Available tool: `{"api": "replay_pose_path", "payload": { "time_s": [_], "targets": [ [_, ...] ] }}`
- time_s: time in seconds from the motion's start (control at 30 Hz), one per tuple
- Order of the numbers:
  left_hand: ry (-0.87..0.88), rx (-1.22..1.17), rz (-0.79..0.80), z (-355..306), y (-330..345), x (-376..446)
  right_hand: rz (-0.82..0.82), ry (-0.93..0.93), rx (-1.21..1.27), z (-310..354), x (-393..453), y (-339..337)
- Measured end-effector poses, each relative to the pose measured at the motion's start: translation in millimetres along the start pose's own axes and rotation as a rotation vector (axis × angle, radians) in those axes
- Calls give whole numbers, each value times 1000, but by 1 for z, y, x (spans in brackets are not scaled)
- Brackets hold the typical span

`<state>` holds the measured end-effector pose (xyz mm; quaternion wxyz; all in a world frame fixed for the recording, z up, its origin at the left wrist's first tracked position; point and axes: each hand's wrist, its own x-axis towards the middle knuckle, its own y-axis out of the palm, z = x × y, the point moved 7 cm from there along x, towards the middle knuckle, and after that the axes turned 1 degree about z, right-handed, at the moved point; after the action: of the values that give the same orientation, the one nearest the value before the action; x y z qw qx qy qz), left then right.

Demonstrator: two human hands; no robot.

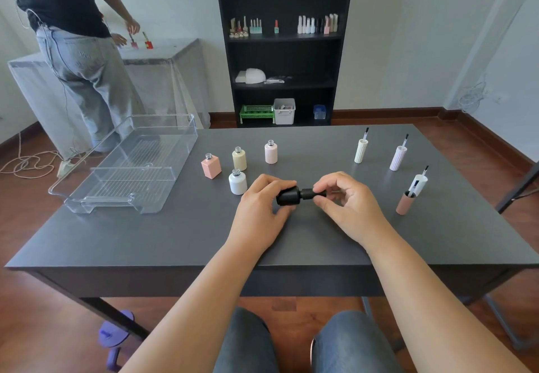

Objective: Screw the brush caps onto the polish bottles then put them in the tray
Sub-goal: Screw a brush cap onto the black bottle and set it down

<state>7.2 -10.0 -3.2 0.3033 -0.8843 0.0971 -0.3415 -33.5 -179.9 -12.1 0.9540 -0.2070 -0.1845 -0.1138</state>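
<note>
Over the middle of the dark grey table, the left hand is wrapped around the body of a small black round polish bottle, while the right hand pinches a slim black brush cap between thumb and fingertips. Bottle and cap lie on one shared axis, running roughly level from left to right between the two hands, with the bottle's neck pointing toward the right hand and the cap seated on or just at that neck; how far it is threaded cannot be told. That alignment is what the next move turns on: I judge the right hand must twist the cap about this axis while the left keeps the bottle from spinning. Just beyond the left hand stand four open bottles: a white round one, a peach square one, a cream ribbed one and a pale pink ribbed one. Beyond and to the right of the right hand stand four loose brush caps, brushes up. The clear plastic tray sits well left of the left hand, so the left hand is the nearer one for placing the finished bottle.
</note>
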Motion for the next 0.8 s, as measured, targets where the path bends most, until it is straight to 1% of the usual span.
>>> {"api": "replay_pose_path", "payload": {
  "time_s": [0.2, 0.27, 0.33, 0.43, 0.67, 0.73, 0.8],
  "targets": [
    [14, 11, 12, -4, 0, -1, -81, 129, -16, -11, 2, -1],
    [15, 7, 14, -4, 0, -1, -94, 134, 1, -11, 2, -2],
    [10, 1, 7, -4, 0, -1, -52, 117, 19, -10, 2, -1],
    [6, 8, 5, -4, -1, 0, 15, 54, -21, -7, 0, 0],
    [17, 14, 13, -3, 2, -1, -70, 122, -16, -6, -1, 0],
    [13, 6, 10, -2, 1, -1, -60, 96, -20, -2, 0, 0],
    [15, -4, 10, -2, 1, 0, -8, 34, -53, 2, -1, 2]
  ]
}}
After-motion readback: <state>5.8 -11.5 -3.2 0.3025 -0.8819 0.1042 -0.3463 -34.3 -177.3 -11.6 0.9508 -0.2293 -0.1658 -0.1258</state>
